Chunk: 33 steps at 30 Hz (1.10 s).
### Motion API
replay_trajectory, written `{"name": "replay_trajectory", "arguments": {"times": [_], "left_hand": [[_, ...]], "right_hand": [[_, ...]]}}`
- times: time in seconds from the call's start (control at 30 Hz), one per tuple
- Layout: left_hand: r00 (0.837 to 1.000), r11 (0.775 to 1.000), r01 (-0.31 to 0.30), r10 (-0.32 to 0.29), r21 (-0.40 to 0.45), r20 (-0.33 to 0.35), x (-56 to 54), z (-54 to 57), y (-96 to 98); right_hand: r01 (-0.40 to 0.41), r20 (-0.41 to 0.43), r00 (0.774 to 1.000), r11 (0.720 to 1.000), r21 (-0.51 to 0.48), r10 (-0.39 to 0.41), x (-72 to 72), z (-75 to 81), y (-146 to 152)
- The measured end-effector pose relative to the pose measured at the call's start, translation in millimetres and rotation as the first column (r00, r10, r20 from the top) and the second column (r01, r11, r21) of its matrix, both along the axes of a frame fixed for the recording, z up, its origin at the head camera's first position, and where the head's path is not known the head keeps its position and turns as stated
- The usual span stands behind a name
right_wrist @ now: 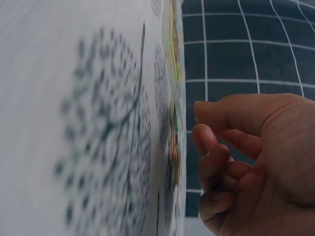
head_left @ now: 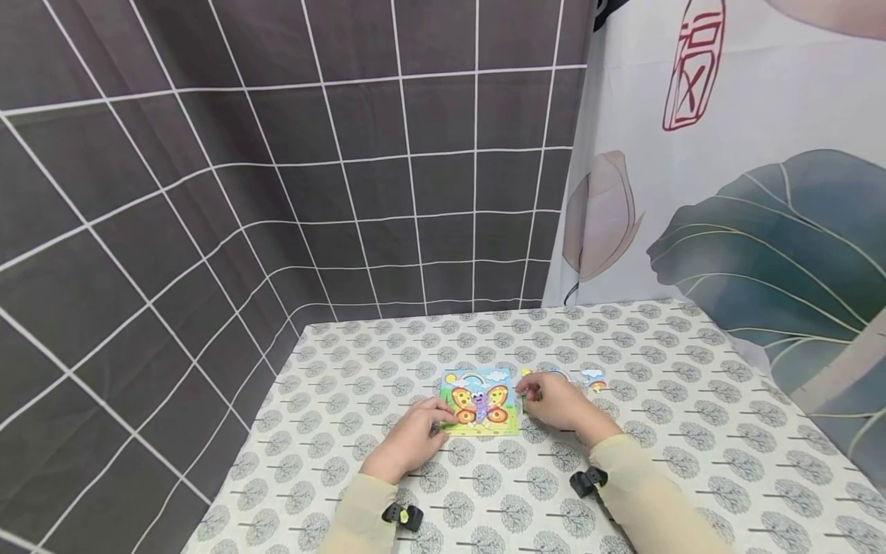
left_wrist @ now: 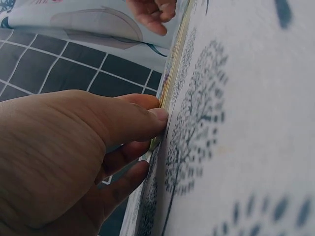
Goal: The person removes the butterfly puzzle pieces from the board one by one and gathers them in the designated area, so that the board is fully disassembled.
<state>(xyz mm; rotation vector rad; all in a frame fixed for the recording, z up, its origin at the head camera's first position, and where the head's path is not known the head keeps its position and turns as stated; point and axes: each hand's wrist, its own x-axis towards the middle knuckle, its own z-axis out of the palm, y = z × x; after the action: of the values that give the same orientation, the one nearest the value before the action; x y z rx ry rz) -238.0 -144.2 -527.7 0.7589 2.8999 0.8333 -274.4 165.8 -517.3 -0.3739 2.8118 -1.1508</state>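
Dark curtain [head_left: 374,192] with white grid lines behind the butterfly board [head_left: 479,400]; pale leaf-print hanging [head_left: 775,238] behind and well to its right. Under the board, a tree-print surface [head_left: 526,519]. At the board's near left corner, the left hand [head_left: 411,438], with the board's edge pinched in its fingers. Just beside the board's right edge, the right hand [head_left: 550,400], fingers loosely curled, narrowly parted, nothing visible between them. Right of the board, partly behind that hand, small colourful pieces [head_left: 593,377].
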Motion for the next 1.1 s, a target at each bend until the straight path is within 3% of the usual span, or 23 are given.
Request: {"name": "replay_trajectory", "arguments": {"times": [0.3,0.67,1.1], "left_hand": [[1.0,1.0,0.009,-0.009,0.008,0.002,1.3,2.1,3.2],[0.995,0.995,0.097,-0.097,0.009,-0.036,3.8,2.9,14.7],[0.99,0.991,0.126,-0.128,-0.053,-0.051,4.4,1.7,20.0]], "right_hand": [[-0.051,-0.012,0.999,0.998,0.032,0.052,-6.6,1.3,-30],[-0.1,0.001,0.995,0.994,0.048,0.1,-12.8,-1.7,-54],[-0.075,0.015,0.997,0.994,0.074,0.074,-17.7,-8.6,-64]]}}
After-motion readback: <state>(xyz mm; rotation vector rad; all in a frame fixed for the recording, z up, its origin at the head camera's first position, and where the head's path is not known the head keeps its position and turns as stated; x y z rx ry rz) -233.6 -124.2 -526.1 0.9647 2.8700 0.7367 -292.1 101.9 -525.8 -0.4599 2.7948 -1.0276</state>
